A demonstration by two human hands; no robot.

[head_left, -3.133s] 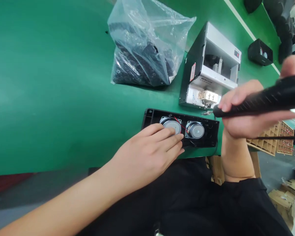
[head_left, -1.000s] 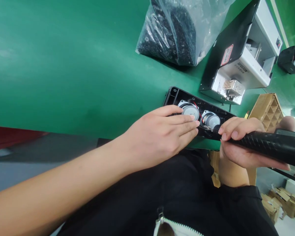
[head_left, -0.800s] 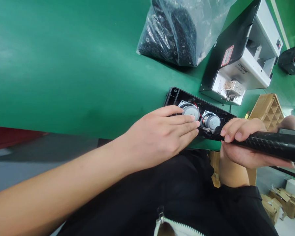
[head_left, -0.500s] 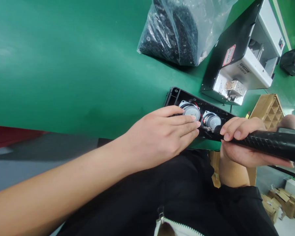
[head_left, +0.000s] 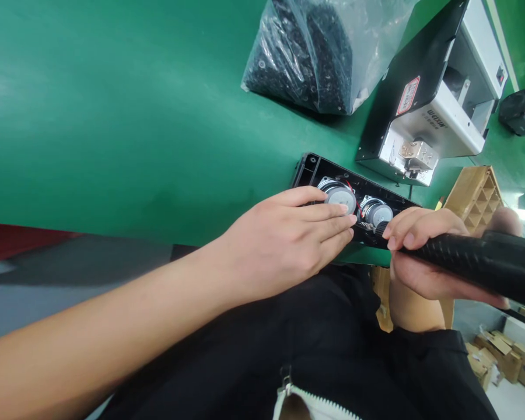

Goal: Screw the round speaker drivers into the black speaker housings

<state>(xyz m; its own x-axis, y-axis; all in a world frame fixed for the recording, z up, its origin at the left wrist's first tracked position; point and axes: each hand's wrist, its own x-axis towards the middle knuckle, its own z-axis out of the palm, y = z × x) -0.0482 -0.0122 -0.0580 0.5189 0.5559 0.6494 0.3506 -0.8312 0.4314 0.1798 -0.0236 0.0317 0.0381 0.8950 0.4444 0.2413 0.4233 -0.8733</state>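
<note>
A long black speaker housing (head_left: pixel 307 175) lies at the front edge of the green bench, with two round speakers inside. My left hand (head_left: pixel 293 236) rests with fingers stretched out over the housing, its fingertips on the larger speaker (head_left: pixel 340 199). Wrapped in my right hand (head_left: pixel 424 233) is a black electric screwdriver (head_left: pixel 476 256), its grip pointing right. The tool's tip reaches the housing's near side, beside the smaller speaker (head_left: pixel 378 213). Thin red wires run between the speakers. Whatever screw is under the tip I cannot make out.
Behind the housing stands a screw feeder machine (head_left: pixel 420 99). A clear plastic bag (head_left: pixel 304 64) of black parts sits to its left. A compartmented cardboard box (head_left: pixel 476 195) is on the right, with a small black box (head_left: pixel 520 111) beyond. The green bench (head_left: pixel 114 116) stretches left.
The rear of the screwdriver has swung lower, and my right hand has shifted slightly left. My left hand stays in place on the speaker.
</note>
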